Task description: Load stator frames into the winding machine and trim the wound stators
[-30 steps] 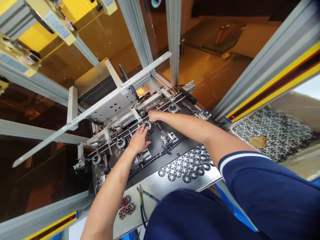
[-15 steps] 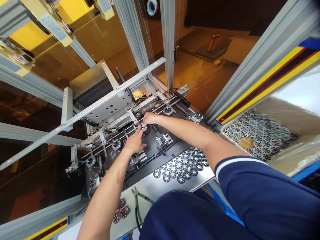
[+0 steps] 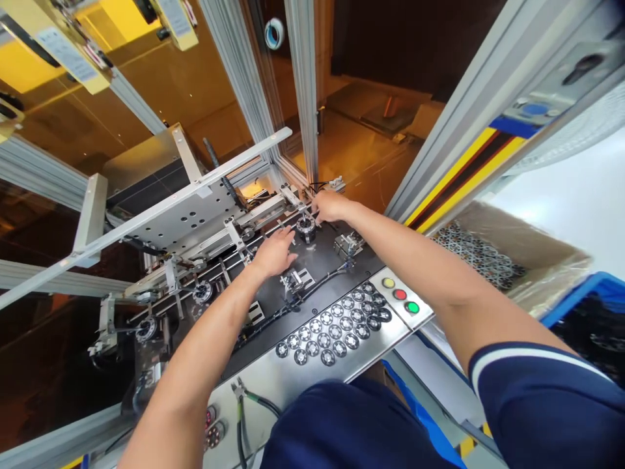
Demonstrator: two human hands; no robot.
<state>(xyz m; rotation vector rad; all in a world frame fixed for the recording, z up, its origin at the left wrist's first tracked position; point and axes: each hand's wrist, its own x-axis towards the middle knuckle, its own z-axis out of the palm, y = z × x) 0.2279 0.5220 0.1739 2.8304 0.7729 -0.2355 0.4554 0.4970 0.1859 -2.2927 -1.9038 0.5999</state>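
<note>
My left hand (image 3: 275, 252) reaches over the black fixture plate (image 3: 322, 280), palm down, fingers stretched toward a round motor-core-like part (image 3: 306, 225) with a dark rim and metallic spokes. The hand holds nothing that I can see. My right hand (image 3: 330, 206) is just right of that part, its fingers bent and close together at the far-right station. What its fingertips grip, if anything, is hidden. Similar round parts sit at other stations, one (image 3: 202, 291) left of my left forearm and another (image 3: 146, 328) at the far left.
Several round parts (image 3: 334, 331) lie in rows on the metal ledge beside yellow, red and green buttons (image 3: 400, 294). Green-handled cutters (image 3: 240, 391) lie near my lap. A slanted metal bar (image 3: 195, 189) crosses above the fixture. A plastic-lined box (image 3: 547, 244) with many parts stands right.
Both hands have left the middle station and moved right to the far-right one. The left fingers have spread out. The view has turned right, bringing the buttons into sight.
</note>
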